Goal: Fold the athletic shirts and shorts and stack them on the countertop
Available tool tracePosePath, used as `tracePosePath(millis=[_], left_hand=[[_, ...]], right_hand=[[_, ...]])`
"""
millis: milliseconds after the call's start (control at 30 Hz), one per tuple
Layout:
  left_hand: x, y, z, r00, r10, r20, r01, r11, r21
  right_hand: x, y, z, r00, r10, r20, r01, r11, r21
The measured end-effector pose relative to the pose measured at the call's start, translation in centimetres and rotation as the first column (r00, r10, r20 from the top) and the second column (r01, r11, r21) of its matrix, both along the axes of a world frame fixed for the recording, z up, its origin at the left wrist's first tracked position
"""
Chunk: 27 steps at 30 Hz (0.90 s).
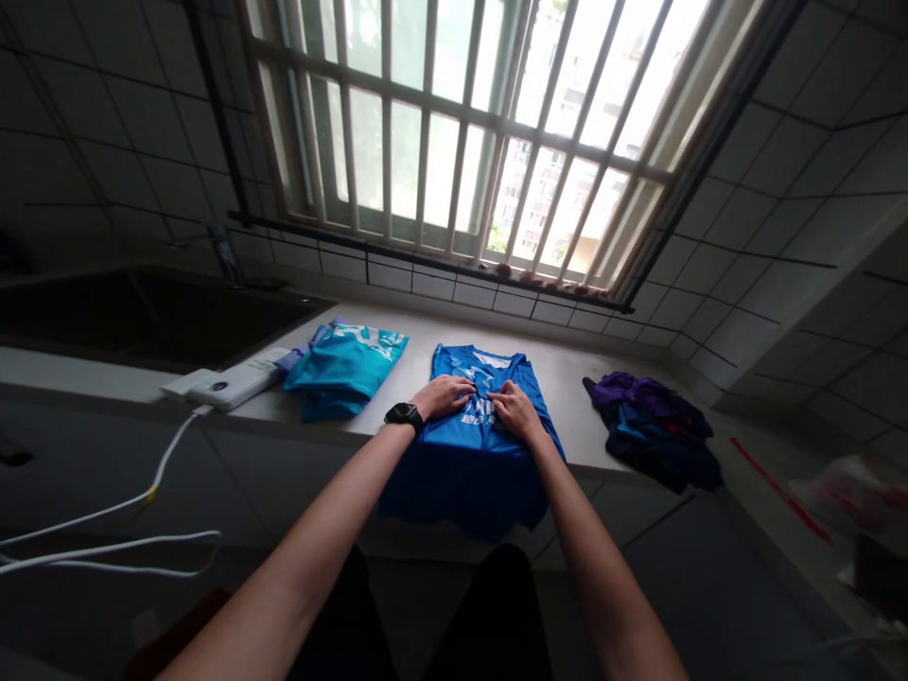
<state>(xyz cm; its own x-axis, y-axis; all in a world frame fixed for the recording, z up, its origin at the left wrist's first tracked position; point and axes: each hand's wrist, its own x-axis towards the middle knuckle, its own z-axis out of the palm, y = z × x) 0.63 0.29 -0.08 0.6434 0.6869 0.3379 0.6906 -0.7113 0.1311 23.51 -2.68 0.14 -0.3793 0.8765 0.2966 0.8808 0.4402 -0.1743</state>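
White lettering is showing on the chest of the blue jersey (477, 445), just between the two hands, but it is too small and too covered to be read; white print is also running across the top of the folded teal garment (345, 369), equally unreadable. The blue jersey is lying flat on the pale countertop (567, 378) in front of the person, its collar pointing toward the window and its lower part hanging over the counter's front edge. The left hand (444, 395), with a dark watch (404, 415) at the wrist, is resting on the jersey's chest with fingers loosely together and pressing down on the cloth. The right hand (515, 410) is lying just beside it, fingers curled and seeming to be pinching a bit of fabric, though the grip is not showing clearly. The teal garment is sitting to the left, apart from the jersey, and a white power bank (223, 383) is lying beside it with a white cable (106, 530) trailing off the counter. A crumpled pile of purple clothes (656, 426) is lying to the right. A dark sink (142, 312) is sitting further left. White tiled walls and a barred window (454, 132) are closing in the dim room.
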Motion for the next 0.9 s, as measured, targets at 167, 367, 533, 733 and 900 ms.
tracePosePath(millis=[167, 367, 533, 733, 900], left_hand=[[0.14, -0.13, -0.08, 0.997, 0.076, 0.020, -0.076, 0.997, -0.005], [0.10, 0.05, -0.15, 0.999, 0.028, 0.034, -0.026, 0.997, -0.076], [0.25, 0.30, -0.33, 1.000, 0.014, 0.026, -0.012, 0.997, -0.078], [0.29, -0.02, -0.37, 0.997, 0.063, 0.052, -0.062, 0.998, -0.018], [0.25, -0.15, -0.35, 0.996, 0.077, 0.051, -0.079, 0.996, 0.036]], right_hand=[[0.10, 0.29, -0.39, 0.999, 0.038, -0.018, -0.038, 0.999, 0.015], [0.15, 0.24, -0.46, 0.999, 0.051, -0.014, -0.050, 0.999, 0.006], [0.09, 0.00, -0.14, 0.997, 0.062, 0.039, -0.061, 0.998, -0.008], [-0.23, -0.09, -0.22, 0.999, 0.014, 0.040, -0.013, 1.000, -0.010], [-0.44, -0.15, -0.20, 0.999, -0.013, 0.031, 0.014, 1.000, -0.028]])
